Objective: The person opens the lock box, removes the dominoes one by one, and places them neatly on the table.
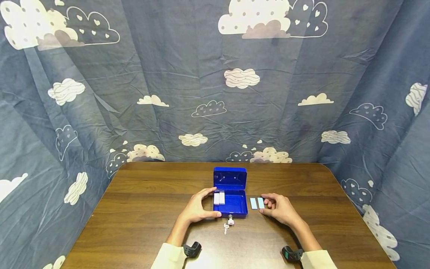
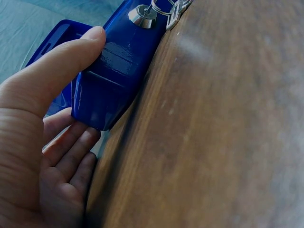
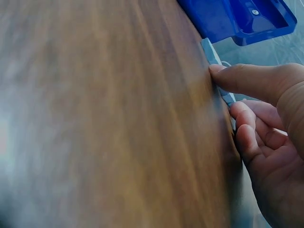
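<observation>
A blue metal cash box (image 1: 236, 204) stands on the table with its lid (image 1: 230, 178) raised at the back. My left hand (image 1: 196, 207) holds the box's left side, the thumb on the front and the fingers along the side. Two white blocks (image 1: 222, 198) lie side by side at the left inside the box. To the right of the box are two light blue flat blocks, a left one (image 1: 253, 203) and a right one (image 1: 261, 203). My right hand (image 1: 280, 209) pinches the right block by its ends, between thumb and fingers.
A key sits in the lock at the box's front, and a second key (image 1: 226, 228) hangs from it onto the wooden table (image 1: 151, 198). A dark blue curtain (image 1: 208, 86) with cloud prints hangs behind the table. Black straps with cameras (image 1: 192, 249) are on both wrists.
</observation>
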The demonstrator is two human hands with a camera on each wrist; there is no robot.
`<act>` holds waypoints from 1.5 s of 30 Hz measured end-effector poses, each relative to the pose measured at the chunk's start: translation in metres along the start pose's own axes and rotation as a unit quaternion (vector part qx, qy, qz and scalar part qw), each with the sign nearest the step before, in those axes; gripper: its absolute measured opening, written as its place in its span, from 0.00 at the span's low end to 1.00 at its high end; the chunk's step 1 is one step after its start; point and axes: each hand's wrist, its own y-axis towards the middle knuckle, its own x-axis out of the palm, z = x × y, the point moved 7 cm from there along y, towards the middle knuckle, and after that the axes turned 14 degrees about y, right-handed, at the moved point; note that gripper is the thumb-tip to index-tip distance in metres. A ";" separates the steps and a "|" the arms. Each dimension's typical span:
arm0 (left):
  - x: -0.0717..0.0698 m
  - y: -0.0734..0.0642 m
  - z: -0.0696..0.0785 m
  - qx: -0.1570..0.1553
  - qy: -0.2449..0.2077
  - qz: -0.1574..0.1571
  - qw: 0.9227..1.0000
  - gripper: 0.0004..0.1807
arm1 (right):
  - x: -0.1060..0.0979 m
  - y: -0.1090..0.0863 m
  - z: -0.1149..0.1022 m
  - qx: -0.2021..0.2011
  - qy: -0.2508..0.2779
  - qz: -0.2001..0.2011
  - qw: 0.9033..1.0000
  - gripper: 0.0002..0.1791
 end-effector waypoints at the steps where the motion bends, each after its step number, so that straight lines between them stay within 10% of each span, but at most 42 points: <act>1: 0.000 0.000 0.000 -0.001 -0.001 0.000 1.000 0.53 | 0.000 0.000 0.000 -0.003 0.000 0.001 1.000 0.32; 24: 0.001 0.001 0.000 0.003 0.008 0.002 1.000 0.53 | -0.002 0.001 -0.001 -0.035 0.077 0.019 0.996 0.24; 45: 0.000 -0.001 0.001 0.000 0.011 0.003 1.000 0.53 | 0.030 0.016 -0.045 -0.106 0.127 0.000 0.986 0.21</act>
